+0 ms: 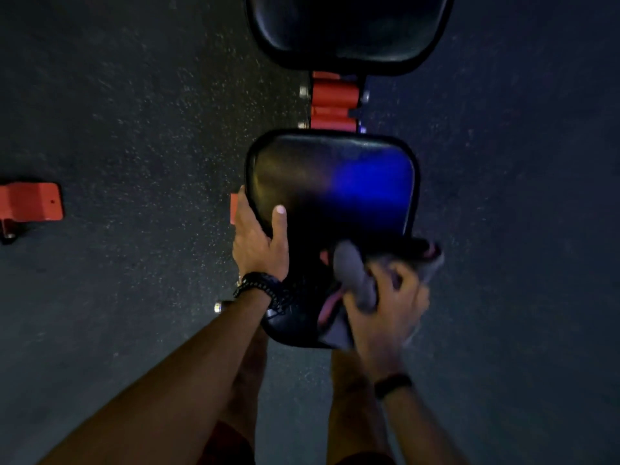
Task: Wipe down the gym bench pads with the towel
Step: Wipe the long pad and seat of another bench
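Observation:
The black seat pad (pixel 335 182) of the gym bench fills the middle of the head view, with a blue glare on its right half. My left hand (pixel 258 239) grips the pad's left edge, thumb on top and fingers curled under the side. My right hand (pixel 385 297) holds a bunched grey towel (pixel 355 276) with pink edging against the pad's near right corner; the hand and towel are blurred. A second black pad, the back pad (pixel 349 28), lies beyond at the top of the view.
Red frame tubes with bolts (pixel 332 99) join the two pads. Another red metal bracket (pixel 32 203) sits on the dark speckled rubber floor (pixel 134 112) at the left. My legs stand just below the seat pad's near end.

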